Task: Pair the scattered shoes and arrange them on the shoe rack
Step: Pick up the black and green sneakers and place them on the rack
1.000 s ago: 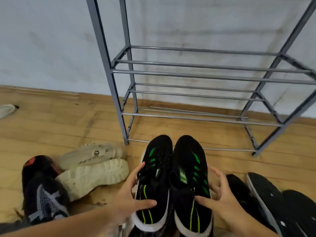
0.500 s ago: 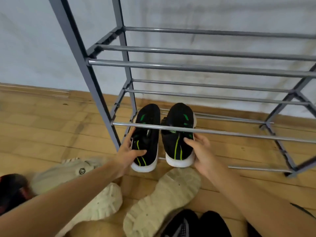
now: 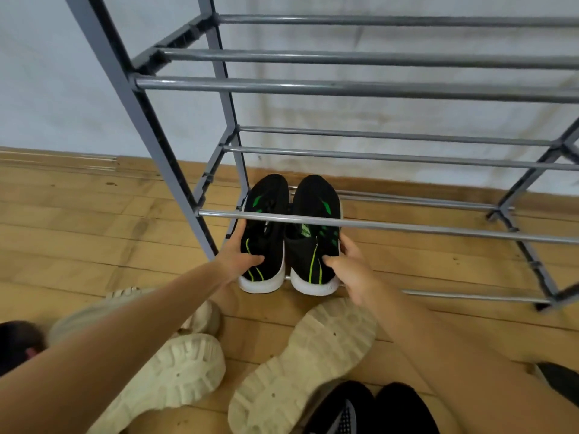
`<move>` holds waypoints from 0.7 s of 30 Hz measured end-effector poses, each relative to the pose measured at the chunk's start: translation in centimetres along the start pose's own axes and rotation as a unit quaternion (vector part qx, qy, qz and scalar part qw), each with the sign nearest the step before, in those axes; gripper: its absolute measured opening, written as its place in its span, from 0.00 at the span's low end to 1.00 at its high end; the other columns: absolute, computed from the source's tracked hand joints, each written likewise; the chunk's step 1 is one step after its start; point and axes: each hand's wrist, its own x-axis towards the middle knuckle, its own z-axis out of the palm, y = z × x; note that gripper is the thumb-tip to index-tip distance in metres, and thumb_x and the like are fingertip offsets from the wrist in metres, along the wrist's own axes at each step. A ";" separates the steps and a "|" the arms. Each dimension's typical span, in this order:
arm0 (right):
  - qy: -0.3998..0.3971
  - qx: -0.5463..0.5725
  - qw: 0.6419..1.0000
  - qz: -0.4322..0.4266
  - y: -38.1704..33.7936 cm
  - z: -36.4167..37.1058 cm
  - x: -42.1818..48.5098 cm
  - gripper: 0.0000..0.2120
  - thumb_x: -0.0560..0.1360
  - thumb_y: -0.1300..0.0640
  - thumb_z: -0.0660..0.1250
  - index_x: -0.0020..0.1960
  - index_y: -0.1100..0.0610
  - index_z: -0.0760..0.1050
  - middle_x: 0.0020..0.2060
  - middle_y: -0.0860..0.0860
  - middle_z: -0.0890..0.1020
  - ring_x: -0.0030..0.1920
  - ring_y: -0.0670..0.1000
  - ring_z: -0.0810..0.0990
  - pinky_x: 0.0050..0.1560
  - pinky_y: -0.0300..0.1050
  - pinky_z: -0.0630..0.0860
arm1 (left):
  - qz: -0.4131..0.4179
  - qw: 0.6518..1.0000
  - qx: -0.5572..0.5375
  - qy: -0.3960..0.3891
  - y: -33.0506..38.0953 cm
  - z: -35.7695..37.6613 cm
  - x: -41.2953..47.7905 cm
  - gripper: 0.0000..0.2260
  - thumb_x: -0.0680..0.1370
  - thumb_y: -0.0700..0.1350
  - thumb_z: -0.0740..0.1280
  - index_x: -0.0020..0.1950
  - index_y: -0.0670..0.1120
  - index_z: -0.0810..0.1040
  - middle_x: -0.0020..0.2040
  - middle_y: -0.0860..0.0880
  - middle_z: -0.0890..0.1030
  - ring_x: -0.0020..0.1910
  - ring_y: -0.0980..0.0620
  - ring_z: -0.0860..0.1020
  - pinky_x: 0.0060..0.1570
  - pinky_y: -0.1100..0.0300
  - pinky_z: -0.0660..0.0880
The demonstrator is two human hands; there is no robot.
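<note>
Hands are both busy here: left hand (image 3: 242, 256) curls round the outer side of the left black-and-green sneaker (image 3: 266, 245), thumb on top. Right hand (image 3: 349, 267) grips the right sneaker (image 3: 313, 255) the same way. The pair sits side by side on the bottom tier of the grey shoe rack (image 3: 407, 228), at its left end, toes toward the wall. Cream shoes (image 3: 300, 364) lie sole-up on the wooden floor (image 3: 78, 239) just in front.

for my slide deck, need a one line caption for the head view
Left hand and right hand hold a black-and-green sneaker pair on the bottom tier of the shoe rack.
</note>
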 end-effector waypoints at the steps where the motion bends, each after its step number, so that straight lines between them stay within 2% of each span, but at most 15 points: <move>1: -0.001 -0.034 0.999 -0.003 -0.2 -0.1 0.2 0.28 0.76 0.67 0.62 0.73 0.52 0.63 0.67 0.51 0.74 0.66 0.54 0.72 0.64 0.51 0.71 | -0.003 1.000 0.007 -0.004 0.0 0.0 0.0 0.40 0.75 0.33 0.68 0.79 0.52 0.49 0.74 0.46 0.65 0.72 0.46 0.66 0.68 0.53 0.65; 5: -0.006 -0.127 0.992 -0.009 -0.3 -0.7 0.8 0.28 0.76 0.62 0.66 0.73 0.52 0.62 0.69 0.53 0.72 0.67 0.56 0.71 0.66 0.53 0.70 | -0.014 0.999 0.028 -0.024 0.3 0.0 0.0 0.39 0.76 0.34 0.67 0.79 0.51 0.48 0.75 0.46 0.64 0.72 0.45 0.65 0.67 0.54 0.64; 12: 0.006 -0.278 0.960 -0.039 -0.4 -1.1 1.1 0.28 0.75 0.52 0.67 0.73 0.49 0.63 0.66 0.52 0.75 0.66 0.57 0.72 0.65 0.54 0.70 | 0.004 0.999 0.040 0.010 0.2 0.3 -0.5 0.38 0.76 0.35 0.67 0.79 0.50 0.49 0.74 0.46 0.65 0.71 0.46 0.67 0.67 0.53 0.66; 16: 0.017 -0.334 0.941 -0.052 -0.3 -0.9 1.0 0.25 0.75 0.49 0.65 0.70 0.47 0.65 0.64 0.50 0.77 0.64 0.57 0.74 0.63 0.53 0.72 | 0.029 0.995 0.083 0.046 0.0 1.0 -1.0 0.35 0.78 0.38 0.66 0.78 0.50 0.51 0.75 0.45 0.64 0.72 0.45 0.65 0.69 0.49 0.66; 21: 0.047 -0.372 0.925 -0.065 0.0 -0.6 0.8 0.26 0.76 0.48 0.64 0.72 0.49 0.61 0.64 0.52 0.76 0.63 0.58 0.75 0.61 0.55 0.74 | 0.050 0.990 0.116 0.059 -0.1 1.2 -1.5 0.34 0.78 0.40 0.66 0.78 0.49 0.51 0.74 0.45 0.64 0.73 0.45 0.65 0.69 0.50 0.66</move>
